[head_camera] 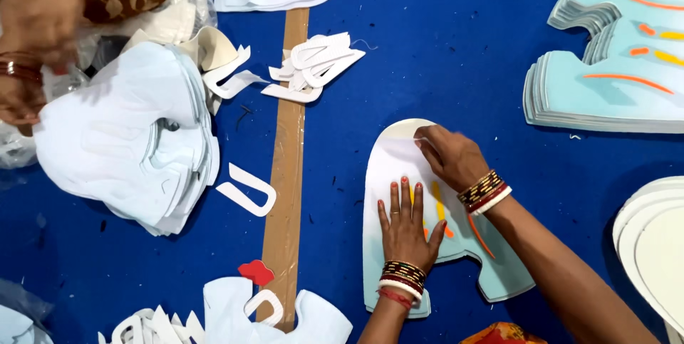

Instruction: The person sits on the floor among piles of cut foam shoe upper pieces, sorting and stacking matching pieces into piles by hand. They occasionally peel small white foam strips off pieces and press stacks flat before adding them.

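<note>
A pale blue, arch-shaped cut-out piece (388,173) with orange and yellow streaks lies on the blue cloth surface (442,59) in front of me. My left hand (406,226) presses flat on its middle, fingers spread. My right hand (449,155) rests on the upper part of the piece, fingertips pinching at a white layer near the rounded top. Both wrists wear bangles.
Stacks of matching pale blue pieces (613,52) lie at the top right. White shapes (655,244) sit at the right edge. A heap of white cut-outs (135,137) lies left, with another person's hand (28,38) above it. A brown tape strip (288,166) runs down the middle, scraps (313,66) on it.
</note>
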